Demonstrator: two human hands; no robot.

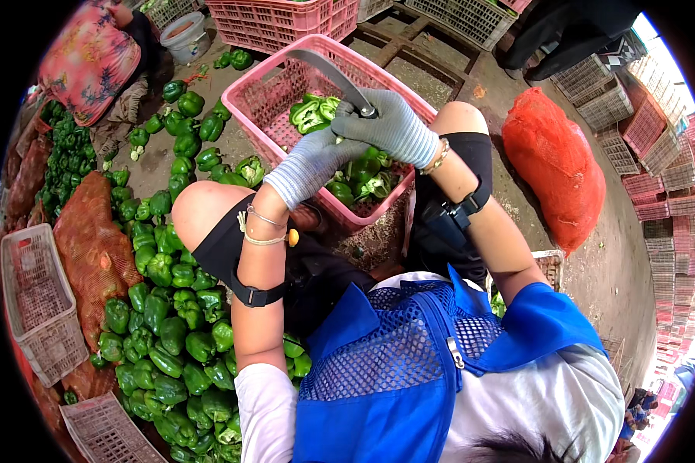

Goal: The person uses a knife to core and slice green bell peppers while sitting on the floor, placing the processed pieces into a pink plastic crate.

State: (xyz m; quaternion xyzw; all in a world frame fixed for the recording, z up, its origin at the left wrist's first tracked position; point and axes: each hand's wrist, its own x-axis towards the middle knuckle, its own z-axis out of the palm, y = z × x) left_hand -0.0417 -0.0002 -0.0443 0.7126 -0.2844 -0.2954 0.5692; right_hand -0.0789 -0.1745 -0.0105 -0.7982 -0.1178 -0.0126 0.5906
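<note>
My right hand (pixel 385 124), in a grey striped knit glove, grips a knife with a curved blade (pixel 330 72). The blade points up and to the left over a pink plastic crate (pixel 244 124). My left hand (pixel 318 159), gloved alike, meets the right over the crate. A small pale bit (pixel 340 139) shows between the hands; what the left fingers hold is hidden. Inside the crate lie cut green bell peppers (pixel 313 113) with pale insides showing, and more green peppers (pixel 364 171) sit at its near end.
A large heap of green bell peppers (pixel 174 335) lies to my left, beside a mesh sack (pixel 95 249) and a pale crate (pixel 46 324). A full red sack (pixel 553 168) stands at right. Another person (pixel 90 61) crouches at upper left near a white bucket (pixel 186 40).
</note>
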